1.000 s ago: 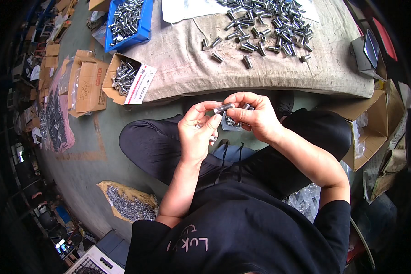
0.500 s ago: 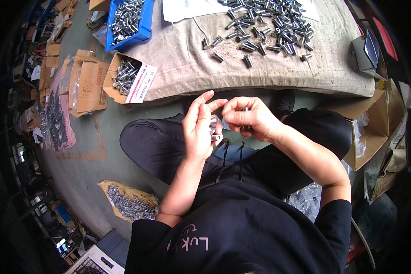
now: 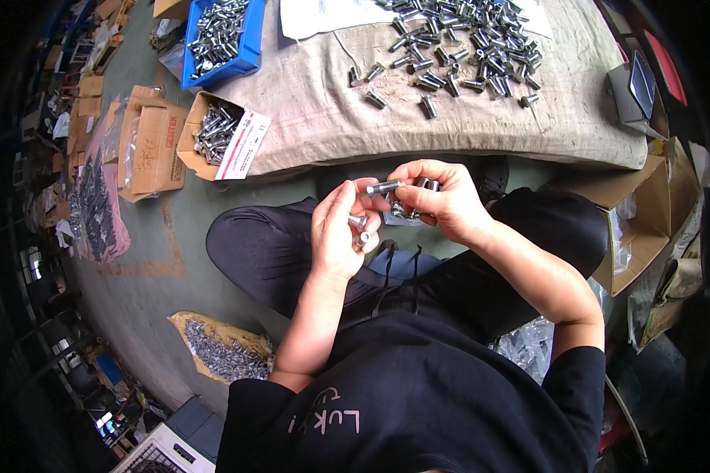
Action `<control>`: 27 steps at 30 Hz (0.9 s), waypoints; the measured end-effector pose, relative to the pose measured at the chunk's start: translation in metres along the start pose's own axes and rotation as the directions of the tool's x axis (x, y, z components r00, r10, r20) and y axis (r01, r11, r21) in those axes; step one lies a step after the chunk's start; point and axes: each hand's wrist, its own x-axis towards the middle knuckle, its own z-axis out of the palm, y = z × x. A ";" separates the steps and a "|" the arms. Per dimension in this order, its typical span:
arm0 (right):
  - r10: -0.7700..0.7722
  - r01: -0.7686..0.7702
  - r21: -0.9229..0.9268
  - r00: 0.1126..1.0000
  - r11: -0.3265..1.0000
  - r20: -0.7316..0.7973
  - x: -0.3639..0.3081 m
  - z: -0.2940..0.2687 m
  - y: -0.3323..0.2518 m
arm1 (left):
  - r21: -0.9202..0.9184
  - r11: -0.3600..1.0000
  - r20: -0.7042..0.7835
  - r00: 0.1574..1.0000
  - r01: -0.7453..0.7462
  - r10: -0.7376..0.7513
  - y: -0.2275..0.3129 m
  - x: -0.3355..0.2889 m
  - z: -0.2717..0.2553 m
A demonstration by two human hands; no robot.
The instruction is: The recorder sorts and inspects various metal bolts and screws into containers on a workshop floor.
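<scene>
In front of my lap, my right hand [image 3: 456, 203] pinches a shiny steel bolt [image 3: 382, 188] between thumb and forefinger. More bolts [image 3: 427, 184] sit in its curled fingers. My left hand [image 3: 333, 236] is closed around a couple of steel bolts [image 3: 361, 239], whose ends poke out of the fingers. Its fingertips meet the pinched bolt's near end; whether they grip it I cannot tell. Just below my right fingers, a few small metal parts [image 3: 398, 210] show, partly hidden.
Loose bolts [image 3: 493, 55] lie heaped on a cloth-covered table [image 3: 315, 102] ahead. A blue bin [image 3: 254, 39] and an open carton [image 3: 244, 150] at its left hold bolts. An opened carton [image 3: 643, 205] stands right; small metal parts [image 3: 221, 347] lie on cardboard at lower left.
My right hand has turned, and a bolt now shows between its thumb and forefinger. My left fingers have curled in and come up to that bolt.
</scene>
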 end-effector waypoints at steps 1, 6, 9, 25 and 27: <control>0.000 0.000 -0.001 1.000 1.000 0.000 0.000 0.000 -0.001 | 0.003 1.000 0.040 0.999 -0.008 0.008 0.000 -0.001 -0.001; 0.016 -0.016 -0.025 1.000 1.000 -0.002 -0.003 0.005 -0.006 | 0.158 0.980 0.009 0.992 -0.123 0.123 0.000 -0.006 0.002; 0.050 -0.050 -0.019 0.999 0.999 -0.006 -0.002 0.002 -0.005 | 0.150 0.981 0.001 0.992 -0.124 0.125 0.004 -0.007 0.006; 0.100 -0.122 0.310 0.991 0.943 0.087 0.003 -0.007 -0.002 | 0.239 0.930 0.096 0.960 -0.280 0.264 0.000 -0.005 0.010; 0.107 -0.212 0.515 0.968 0.831 0.228 0.006 -0.010 -0.002 | 0.073 0.981 0.096 0.980 -0.181 0.174 0.003 -0.003 0.007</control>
